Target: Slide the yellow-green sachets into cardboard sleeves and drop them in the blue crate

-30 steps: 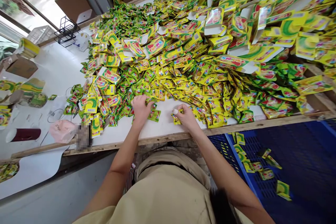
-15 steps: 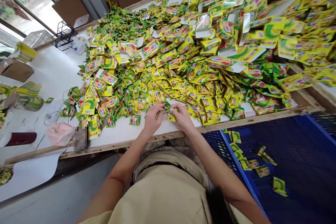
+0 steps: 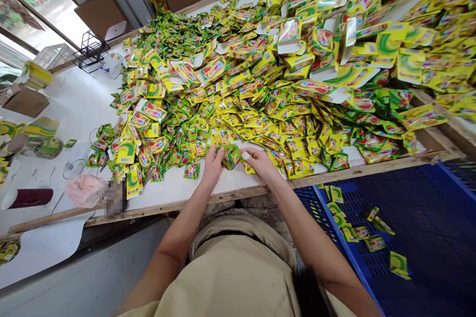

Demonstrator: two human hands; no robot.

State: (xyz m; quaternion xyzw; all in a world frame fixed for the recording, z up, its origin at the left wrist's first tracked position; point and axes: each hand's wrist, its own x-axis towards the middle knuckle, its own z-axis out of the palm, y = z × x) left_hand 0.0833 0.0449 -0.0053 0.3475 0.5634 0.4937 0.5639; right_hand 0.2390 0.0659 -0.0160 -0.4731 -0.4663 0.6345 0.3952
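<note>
Between my hands, just above the white tabletop (image 3: pixel 174 183), is a small green sachet (image 3: pixel 232 157) with a red fruit print. My left hand (image 3: pixel 213 164) pinches its left side with thumb and fingers. My right hand (image 3: pixel 262 164) is closed, its thumb at the sachet's right edge. A yellow sachet (image 3: pixel 248 167) shows under the right fingers and appears held there; its rest is hidden. Another green sachet (image 3: pixel 191 171) lies flat left of my left hand. Beyond both hands spreads a heap of yellow sachets (image 3: pixel 273 131) and green sachets (image 3: pixel 178 129).
Flat yellow boxes (image 3: pixel 213 69) lie over the heap. A wooden rim (image 3: pixel 234 192) edges the table. Below right stands a blue crate (image 3: pixel 427 237) with several yellow packs. At left are a dark red cup (image 3: pixel 31 198), a pink bag (image 3: pixel 84 190) and a black wire rack (image 3: pixel 90 49).
My left hand has moved right from the heap, bringing the green sachet beside my right hand. That sachet now faces up more flatly between the hands. The view has shifted slightly.
</note>
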